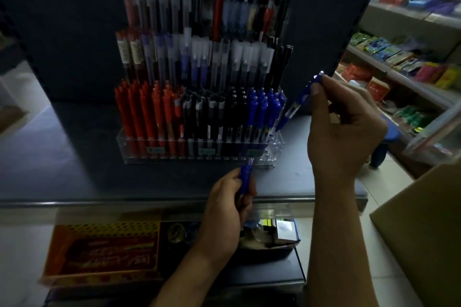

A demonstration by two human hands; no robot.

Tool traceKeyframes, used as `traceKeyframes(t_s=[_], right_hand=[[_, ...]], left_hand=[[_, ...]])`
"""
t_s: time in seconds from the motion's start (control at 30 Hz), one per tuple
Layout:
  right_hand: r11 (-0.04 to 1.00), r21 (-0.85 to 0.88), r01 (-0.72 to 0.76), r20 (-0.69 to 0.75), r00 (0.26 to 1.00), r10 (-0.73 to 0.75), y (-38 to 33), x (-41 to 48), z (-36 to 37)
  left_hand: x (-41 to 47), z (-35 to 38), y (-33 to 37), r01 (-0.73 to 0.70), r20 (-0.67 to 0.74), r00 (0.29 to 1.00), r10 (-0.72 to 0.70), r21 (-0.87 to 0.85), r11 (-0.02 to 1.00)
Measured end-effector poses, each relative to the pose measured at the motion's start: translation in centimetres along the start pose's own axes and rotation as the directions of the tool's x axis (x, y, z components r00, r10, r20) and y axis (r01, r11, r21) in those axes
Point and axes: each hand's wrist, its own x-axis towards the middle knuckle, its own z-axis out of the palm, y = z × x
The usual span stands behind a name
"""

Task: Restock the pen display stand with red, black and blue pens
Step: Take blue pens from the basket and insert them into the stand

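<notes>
Blue pen (298, 103) pinched by right hand (344, 137), tip at stand's (139, 154) right edge

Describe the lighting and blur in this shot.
Head view: dim overall; the upper pen rows and the shop shelves are blurred; the front row in the display stand is sharper; a glint marks the blue pen's top end.

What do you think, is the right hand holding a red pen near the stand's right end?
Not quite. The head view shows the right hand holding a blue pen, not a red one, near the stand's right end.
</notes>
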Motion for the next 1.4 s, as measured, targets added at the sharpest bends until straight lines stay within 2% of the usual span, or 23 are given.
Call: traceKeyframes(t_s=[0.5,0.73,1.0,1.23,1.4], right_hand=[[0.999,-0.019,-0.037,0.035,0.999,0.038,0.5,-0.1,0.0],[0.998,-0.033,-0.058,0.124,0.99,0.062,0.7,-0.4,0.7],[0.997,-0.058,-0.058,0.128,0.99,0.065,1.0,-0.2,1.1],[0.983,-0.112,-0.145,0.178,0.97,0.163,1.7,-1.2,1.6],[0.983,-0.117,-0.143,0.24,0.956,0.168,1.9,-0.5,0.9]], left_hand=[[0.0,0.2,0.2,-0.034,0.02,0.999,0.033,0.032,0.999],[0.0,0.3,0.0,-0.026,0.004,1.0,0.026,0.049,0.998],[0.0,0.4,0.1,-0.021,-0.006,1.0,0.022,0.086,0.996],[-0.2,0.6,0.4,-0.049,0.011,0.999,0.048,0.104,0.993],[-0.2,0.7,0.3,-0.047,0.016,0.999,0.045,0.117,0.992]])
